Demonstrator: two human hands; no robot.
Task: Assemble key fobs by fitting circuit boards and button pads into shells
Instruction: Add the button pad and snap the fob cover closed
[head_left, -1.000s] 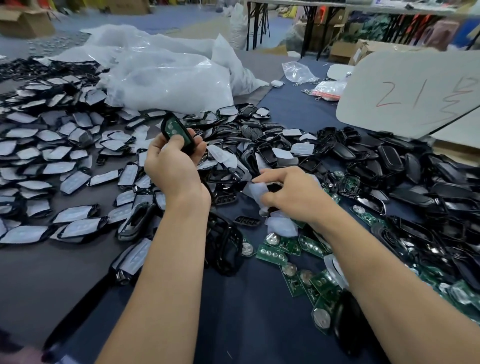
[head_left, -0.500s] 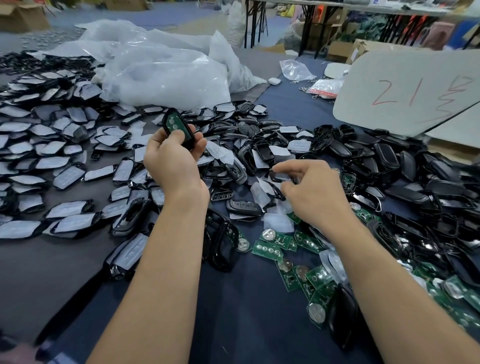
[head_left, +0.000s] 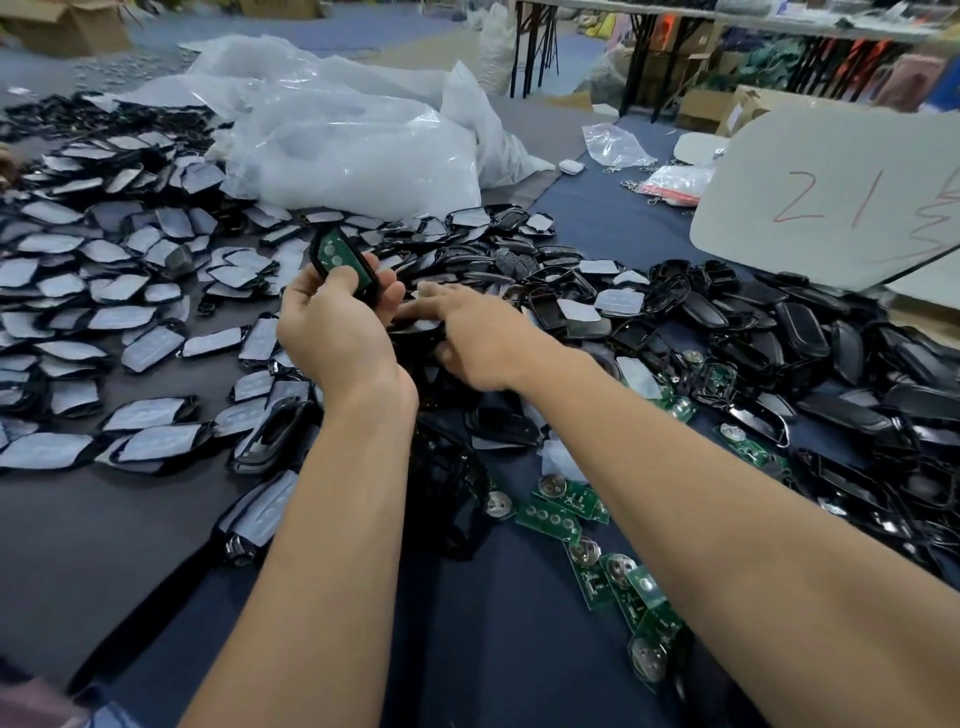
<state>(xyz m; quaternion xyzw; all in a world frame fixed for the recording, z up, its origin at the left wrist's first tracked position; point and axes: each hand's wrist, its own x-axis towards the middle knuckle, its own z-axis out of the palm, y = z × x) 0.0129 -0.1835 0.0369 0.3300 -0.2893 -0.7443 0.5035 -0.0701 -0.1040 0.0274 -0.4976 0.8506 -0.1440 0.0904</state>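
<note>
Dark tabletop (head_left: 493, 649): board-fitted shell (head_left: 340, 260) at fingertips of left grip (head_left: 332, 327), above palm; right grip (head_left: 478, 338) unclear.

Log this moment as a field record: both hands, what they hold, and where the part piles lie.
Left hand: grips a black shell with a green circuit board seated in it
Right hand: beside the left, fingers stretched toward it; blurred, hold unclear
Left pile: shells with pale button pads
Right pile: empty black shells
Near front: loose circuit boards
Back: clear plastic bags
Far right: white board marked 21 in red
</note>
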